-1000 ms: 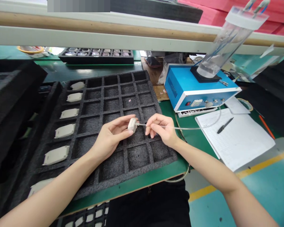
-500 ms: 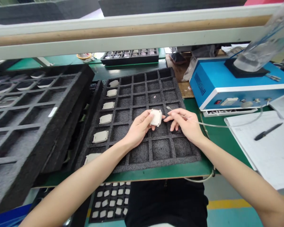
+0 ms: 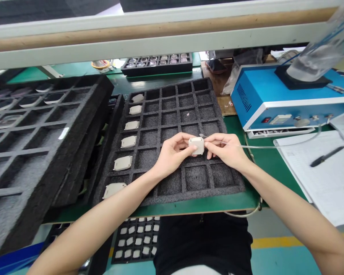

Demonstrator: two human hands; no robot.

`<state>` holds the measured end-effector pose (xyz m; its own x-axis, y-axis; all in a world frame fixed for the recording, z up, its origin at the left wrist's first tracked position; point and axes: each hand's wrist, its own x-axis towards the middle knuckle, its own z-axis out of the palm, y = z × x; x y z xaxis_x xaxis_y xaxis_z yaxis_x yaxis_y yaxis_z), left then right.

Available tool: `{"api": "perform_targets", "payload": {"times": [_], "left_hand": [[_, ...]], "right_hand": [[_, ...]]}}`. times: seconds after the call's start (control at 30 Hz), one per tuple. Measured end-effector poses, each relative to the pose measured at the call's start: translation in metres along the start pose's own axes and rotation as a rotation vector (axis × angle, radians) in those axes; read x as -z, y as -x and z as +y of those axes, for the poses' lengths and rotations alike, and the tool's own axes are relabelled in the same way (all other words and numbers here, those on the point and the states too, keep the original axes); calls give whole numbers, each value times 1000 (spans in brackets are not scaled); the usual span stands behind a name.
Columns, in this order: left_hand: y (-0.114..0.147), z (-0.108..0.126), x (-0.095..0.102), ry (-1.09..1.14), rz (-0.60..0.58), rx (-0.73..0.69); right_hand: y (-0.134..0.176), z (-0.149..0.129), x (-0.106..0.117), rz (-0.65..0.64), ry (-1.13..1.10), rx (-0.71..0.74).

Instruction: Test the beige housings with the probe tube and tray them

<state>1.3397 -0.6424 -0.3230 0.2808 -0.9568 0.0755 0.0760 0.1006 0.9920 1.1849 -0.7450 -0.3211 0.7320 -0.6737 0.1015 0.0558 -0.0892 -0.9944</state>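
Note:
My left hand and my right hand meet over a black foam grid tray. Between their fingertips sits a small white plastic housing, pinched from both sides. A thin clear tube lies under my right hand's fingers; its metal tip pokes out just above the housing. The tube runs right to a blue box machine. Several more white housings fill the tray's left column.
A taller stack of black foam trays stands at the left. Another tray of small parts sits at the back. White paper with a pen lies at the right. A tray of small white pieces is below the table edge.
The tube tip has come off the housing, which turned from edge-on to flat side up. Both hands now pinch it. The view swung left, showing the tray stack.

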Motion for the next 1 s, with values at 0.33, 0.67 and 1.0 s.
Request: {"api": "perform_targets", "payload": {"times": [0.33, 0.67, 1.0], "left_hand": [[6, 0, -12, -63, 81, -78], [4, 4, -10, -241, 158, -2], [19, 20, 9, -1028, 133, -161]], "right_hand": [[12, -6, -7, 202, 371, 172], [-8, -10, 21, 426, 453, 25], [-20, -9, 31, 315, 589, -100]]}}
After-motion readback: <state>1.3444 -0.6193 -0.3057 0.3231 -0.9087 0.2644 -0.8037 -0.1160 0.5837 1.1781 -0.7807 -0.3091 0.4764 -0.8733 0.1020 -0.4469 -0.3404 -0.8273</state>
